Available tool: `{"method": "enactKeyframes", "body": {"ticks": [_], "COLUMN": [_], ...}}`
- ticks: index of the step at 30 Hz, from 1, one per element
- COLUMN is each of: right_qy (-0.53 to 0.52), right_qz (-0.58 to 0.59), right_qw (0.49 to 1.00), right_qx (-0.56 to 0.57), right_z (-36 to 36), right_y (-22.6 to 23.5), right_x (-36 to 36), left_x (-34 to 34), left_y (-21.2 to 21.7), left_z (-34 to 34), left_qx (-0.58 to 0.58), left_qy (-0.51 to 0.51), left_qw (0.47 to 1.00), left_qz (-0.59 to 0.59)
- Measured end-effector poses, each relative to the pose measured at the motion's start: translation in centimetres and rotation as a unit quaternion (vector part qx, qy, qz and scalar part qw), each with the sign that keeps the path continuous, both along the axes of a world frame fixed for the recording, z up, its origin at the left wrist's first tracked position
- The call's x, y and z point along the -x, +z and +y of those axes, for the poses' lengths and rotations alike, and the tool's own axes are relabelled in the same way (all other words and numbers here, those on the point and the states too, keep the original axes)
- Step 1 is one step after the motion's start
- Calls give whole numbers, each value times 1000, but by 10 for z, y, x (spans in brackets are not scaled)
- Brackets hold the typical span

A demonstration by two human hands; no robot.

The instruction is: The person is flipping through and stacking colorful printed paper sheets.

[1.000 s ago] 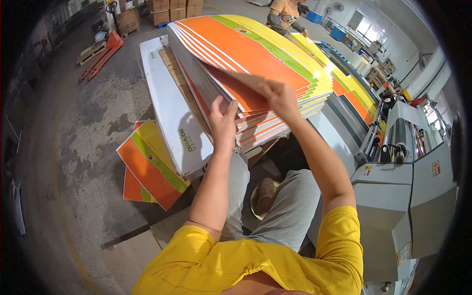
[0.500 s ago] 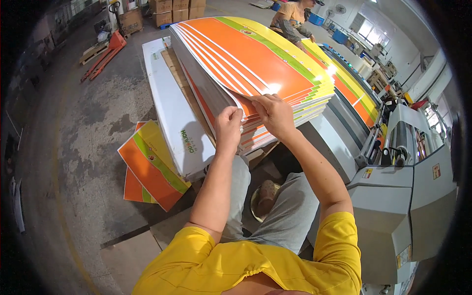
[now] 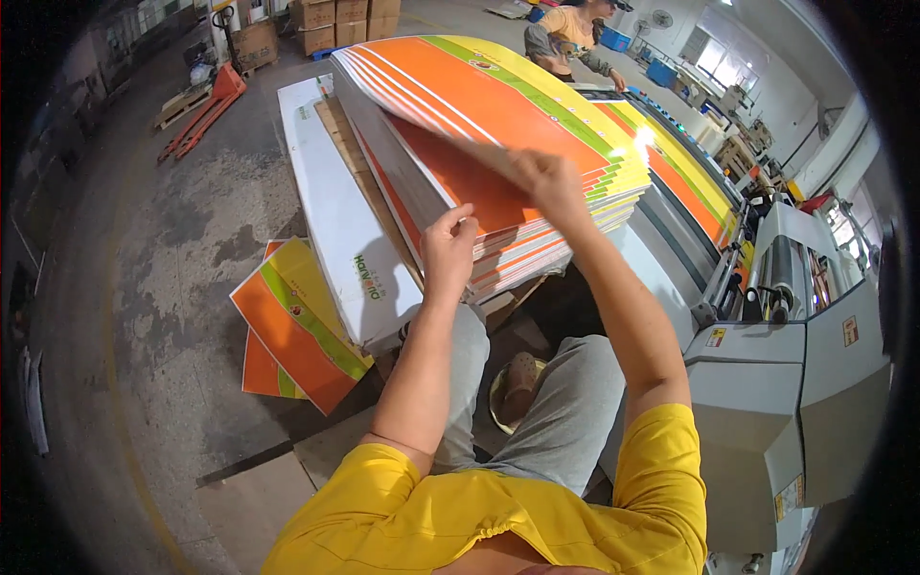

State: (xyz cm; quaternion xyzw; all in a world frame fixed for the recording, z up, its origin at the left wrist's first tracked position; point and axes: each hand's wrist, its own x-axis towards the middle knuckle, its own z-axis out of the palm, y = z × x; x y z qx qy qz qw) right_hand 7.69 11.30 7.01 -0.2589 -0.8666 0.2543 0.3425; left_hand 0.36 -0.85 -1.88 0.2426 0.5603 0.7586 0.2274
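Observation:
A tall stack of large printed sheets (image 3: 431,163), orange with green and yellow bands, stands in front of me. My right hand (image 3: 556,192) is closed on the near edge of several upper sheets and bends them up and back. Beneath this lifted flap, the orange face of a lower sheet (image 3: 484,201) shows in shadow. At the stack's near left corner, my left hand (image 3: 448,247) has its fingers curled, with thumb and forefinger close together at the sheet edges. Whether it pinches a sheet there is hidden.
White printed board (image 3: 326,211) lies left of the stack. Loose printed sheets (image 3: 302,326) rest on the floor. A grey machine (image 3: 738,383) stands at right, printed sheets (image 3: 685,177) on its bed. Beyond it is a co-worker (image 3: 565,43). A red pallet jack (image 3: 206,110) stands far left.
My right hand has moved up and slightly right, lifting the sheets' edge away from the left hand and opening a gap in the stack. The co-worker has straightened up.

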Motion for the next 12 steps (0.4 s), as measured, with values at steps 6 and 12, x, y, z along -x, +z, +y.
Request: {"method": "enactKeyframes", "body": {"ticks": [6,12], "right_qy": [53,61], "right_qz": [67,11], "right_qw": [937,961], "right_qx": [-338,-269], "right_z": [-21,-31], "right_y": [-15,-37], "right_x": [-12,-12], "left_x": [0,-2], "left_y": [-8,-2], "left_z": [7,3], "left_qx": [24,11], "left_qy": [43,53], "left_qw": [995,998], "left_qz": [85,37]}}
